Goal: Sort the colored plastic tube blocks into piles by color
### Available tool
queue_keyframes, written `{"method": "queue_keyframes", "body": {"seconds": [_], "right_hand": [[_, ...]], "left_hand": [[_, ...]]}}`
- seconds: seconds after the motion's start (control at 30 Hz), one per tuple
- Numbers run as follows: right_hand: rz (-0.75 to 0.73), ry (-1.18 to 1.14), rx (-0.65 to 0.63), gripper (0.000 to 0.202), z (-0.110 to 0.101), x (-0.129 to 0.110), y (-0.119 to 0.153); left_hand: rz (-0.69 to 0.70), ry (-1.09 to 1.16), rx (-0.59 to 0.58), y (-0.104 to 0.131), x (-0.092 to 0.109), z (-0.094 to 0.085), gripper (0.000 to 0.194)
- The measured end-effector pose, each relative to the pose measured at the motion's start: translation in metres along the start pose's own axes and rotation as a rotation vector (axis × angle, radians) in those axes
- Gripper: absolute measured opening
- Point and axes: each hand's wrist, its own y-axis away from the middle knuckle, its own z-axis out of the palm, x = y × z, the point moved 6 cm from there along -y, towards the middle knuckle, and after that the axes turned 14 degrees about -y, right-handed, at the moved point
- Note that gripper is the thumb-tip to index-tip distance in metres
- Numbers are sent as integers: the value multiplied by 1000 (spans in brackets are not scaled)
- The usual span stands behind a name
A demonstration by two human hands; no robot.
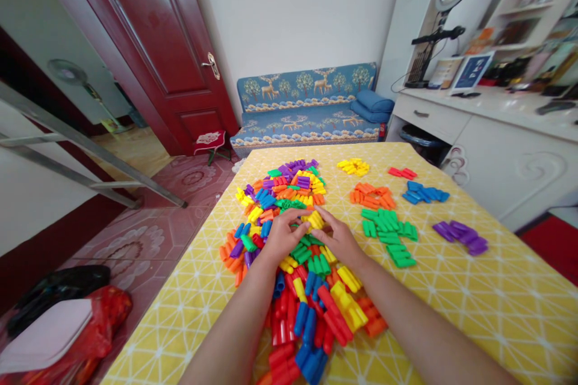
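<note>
1. Left hand (285,236) and right hand (338,239) half curled either side of yellow block (316,220); cannot tell whether pinching.
2. Underneath, mixed pile (301,252) of blocks.
3. To the right, purple blocks (465,236), green blocks (387,221), then red blocks (402,173).
4. Past the table (451,295), blue sofa (311,124).
</note>
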Motion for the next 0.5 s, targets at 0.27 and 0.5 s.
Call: {"method": "queue_keyframes", "body": {"seconds": [0.27,0.5], "right_hand": [[51,-122,55,61,-3,2,0],[39,-219,10,57,1,1,1]], "left_hand": [[55,133,-54,5,3,5,41],[62,176,-80,5,5,7,49]]}}
